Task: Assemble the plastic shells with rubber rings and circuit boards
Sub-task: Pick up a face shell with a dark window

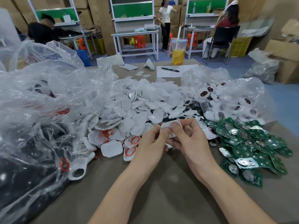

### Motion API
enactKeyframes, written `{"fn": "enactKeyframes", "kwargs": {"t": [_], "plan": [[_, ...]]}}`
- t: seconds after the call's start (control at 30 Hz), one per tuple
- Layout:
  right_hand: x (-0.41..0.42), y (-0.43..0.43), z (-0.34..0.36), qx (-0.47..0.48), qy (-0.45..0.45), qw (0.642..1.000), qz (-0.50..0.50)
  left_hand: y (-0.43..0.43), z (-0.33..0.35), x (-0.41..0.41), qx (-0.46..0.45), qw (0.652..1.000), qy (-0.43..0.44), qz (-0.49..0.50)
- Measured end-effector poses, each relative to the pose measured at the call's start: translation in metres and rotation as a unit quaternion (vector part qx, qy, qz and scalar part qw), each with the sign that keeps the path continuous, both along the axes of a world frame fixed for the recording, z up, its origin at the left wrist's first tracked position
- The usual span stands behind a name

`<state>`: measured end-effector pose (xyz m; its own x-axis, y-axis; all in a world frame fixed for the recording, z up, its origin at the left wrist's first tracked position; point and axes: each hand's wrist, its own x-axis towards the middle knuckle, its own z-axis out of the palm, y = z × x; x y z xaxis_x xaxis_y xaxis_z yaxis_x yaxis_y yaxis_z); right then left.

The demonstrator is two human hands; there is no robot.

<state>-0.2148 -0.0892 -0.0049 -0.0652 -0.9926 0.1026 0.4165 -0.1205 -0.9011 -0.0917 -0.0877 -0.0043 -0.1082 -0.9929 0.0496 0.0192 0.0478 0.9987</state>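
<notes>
Over the counter, just in front of the big pile of white shells, L hand & R hand both hold one white shell. Fingers curl round it, thumbs press on top. Can't tell if a ring is in it yet. A few shells w/ red rubber rings lie by the L hand. Green circuit boards wait on the R side. Most shells look bare, so lots left to do, I think.
</notes>
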Motion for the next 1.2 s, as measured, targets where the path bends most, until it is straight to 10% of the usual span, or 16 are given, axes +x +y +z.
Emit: {"fn": "enactKeyframes", "kwargs": {"t": [0.47,0.7,0.93,1.2], "plan": [[-0.002,0.006,0.004,-0.017,0.063,0.997,0.047,-0.005,0.017,0.035,0.034,0.990,-0.029,-0.133],[-0.002,0.006,0.008,0.005,-0.013,0.998,0.065,0.002,0.014,0.018,0.046,0.993,0.083,-0.065],[-0.001,0.010,0.009,-0.011,0.016,0.999,0.036,0.008,0.007,0.003,-0.030,1.000,-0.004,0.003],[-0.004,0.013,0.012,-0.037,0.039,0.998,0.046,0.005,0.013,0.016,0.030,0.994,0.073,-0.081]]}}
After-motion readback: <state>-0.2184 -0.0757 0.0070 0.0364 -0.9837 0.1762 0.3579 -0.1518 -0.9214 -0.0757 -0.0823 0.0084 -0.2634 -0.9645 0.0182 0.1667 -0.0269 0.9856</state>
